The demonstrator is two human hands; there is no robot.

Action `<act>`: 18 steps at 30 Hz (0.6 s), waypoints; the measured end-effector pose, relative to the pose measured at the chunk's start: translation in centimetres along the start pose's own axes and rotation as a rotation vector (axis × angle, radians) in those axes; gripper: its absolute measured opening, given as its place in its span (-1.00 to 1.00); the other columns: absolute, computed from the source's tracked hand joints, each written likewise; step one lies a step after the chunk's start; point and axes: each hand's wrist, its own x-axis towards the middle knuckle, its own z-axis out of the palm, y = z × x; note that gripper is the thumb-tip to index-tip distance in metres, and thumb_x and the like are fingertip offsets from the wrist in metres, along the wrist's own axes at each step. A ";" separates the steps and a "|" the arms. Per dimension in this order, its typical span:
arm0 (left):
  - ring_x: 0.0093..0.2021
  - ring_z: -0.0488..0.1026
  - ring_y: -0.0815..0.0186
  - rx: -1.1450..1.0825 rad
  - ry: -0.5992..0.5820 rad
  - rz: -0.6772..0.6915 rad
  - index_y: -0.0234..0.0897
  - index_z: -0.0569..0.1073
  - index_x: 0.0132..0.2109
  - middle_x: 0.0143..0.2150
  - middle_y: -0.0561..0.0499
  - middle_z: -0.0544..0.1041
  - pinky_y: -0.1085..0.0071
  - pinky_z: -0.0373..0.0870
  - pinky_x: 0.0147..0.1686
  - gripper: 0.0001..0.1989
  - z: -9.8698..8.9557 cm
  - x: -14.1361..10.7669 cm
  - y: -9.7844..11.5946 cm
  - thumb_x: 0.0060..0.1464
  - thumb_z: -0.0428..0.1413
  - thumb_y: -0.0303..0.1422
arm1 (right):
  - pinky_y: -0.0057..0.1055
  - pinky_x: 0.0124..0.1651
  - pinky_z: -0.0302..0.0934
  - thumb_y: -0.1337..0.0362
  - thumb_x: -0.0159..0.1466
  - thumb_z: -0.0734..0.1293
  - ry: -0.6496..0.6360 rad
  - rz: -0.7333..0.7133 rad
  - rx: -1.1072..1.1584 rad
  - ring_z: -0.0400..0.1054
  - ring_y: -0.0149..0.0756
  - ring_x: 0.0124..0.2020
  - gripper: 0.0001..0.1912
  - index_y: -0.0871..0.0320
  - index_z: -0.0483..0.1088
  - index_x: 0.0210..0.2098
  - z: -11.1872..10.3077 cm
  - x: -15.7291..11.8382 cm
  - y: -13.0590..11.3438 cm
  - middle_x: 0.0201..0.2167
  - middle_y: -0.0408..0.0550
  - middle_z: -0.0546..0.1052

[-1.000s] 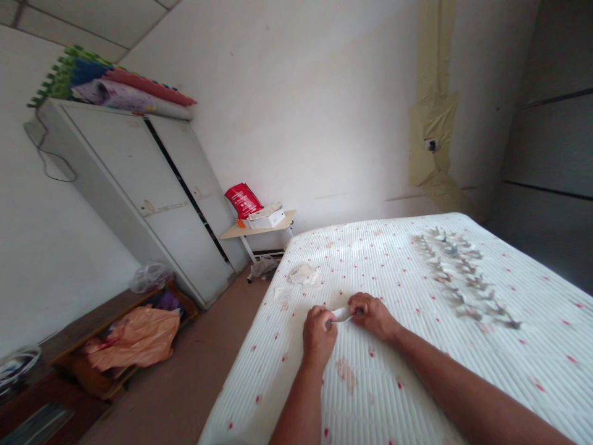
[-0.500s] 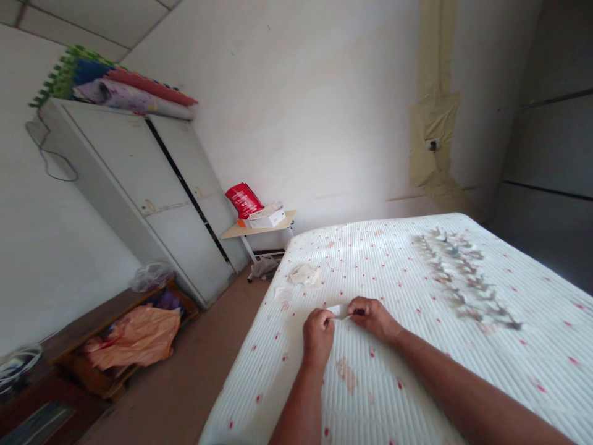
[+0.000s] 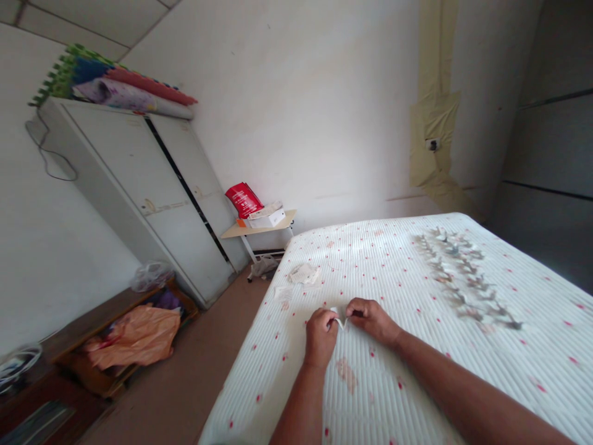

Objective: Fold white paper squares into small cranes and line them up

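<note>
White paper (image 3: 340, 324), bent into a V above the bed (image 3: 389, 383), is pinched at one end between the left hand's (image 3: 320, 334) thumb and fingers; the right hand (image 3: 373, 318) appears to pinch the other. It looks like a bending or creasing step, and the next move seems to call for light, matched fingertip pressure so the edges stay even. Loose sheets (image 3: 303, 273) lie beyond the left hand; small, pointed pieces (image 3: 454, 250) stand in rows farther right.

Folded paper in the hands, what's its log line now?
left hand: pinches folded paper | right hand: pinches its other side | shape: V | mattress: paper scraps, rows of small figures
</note>
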 end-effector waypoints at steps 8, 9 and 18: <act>-0.34 0.42 0.39 -0.044 0.005 -0.047 -0.30 0.47 -0.38 -0.38 0.02 0.50 0.49 0.33 -0.27 -0.79 0.1 0.1 0.3 -0.13 -0.02 -0.59 | -0.51 -0.34 0.16 0.48 -0.02 0.17 -0.007 0.013 0.002 0.28 -0.42 -0.43 -0.83 0.16 0.33 -0.48 0.1 0.0 0.2 -0.49 -0.15 0.40; -0.35 0.42 0.39 -0.053 0.006 -0.063 -0.30 0.48 -0.38 -0.39 0.02 0.51 0.49 0.33 -0.28 -0.79 0.1 0.1 0.4 -0.13 -0.02 -0.57 | -0.51 -0.34 0.15 0.48 -0.02 0.17 -0.009 0.014 0.019 0.27 -0.42 -0.44 -0.84 0.16 0.33 -0.48 0.1 0.0 0.1 -0.49 -0.16 0.39; -0.42 0.41 0.41 -0.160 0.023 -0.215 -0.31 0.48 -0.40 -0.46 0.06 0.51 0.53 0.32 -0.36 -0.81 0.7 0.4 1.3 -0.16 0.00 -0.53 | -0.54 -0.41 0.09 0.46 -0.01 0.17 -0.017 0.058 0.094 0.23 -0.44 -0.48 -0.86 0.15 0.29 -0.46 0.4 0.0 -0.1 -0.53 -0.21 0.35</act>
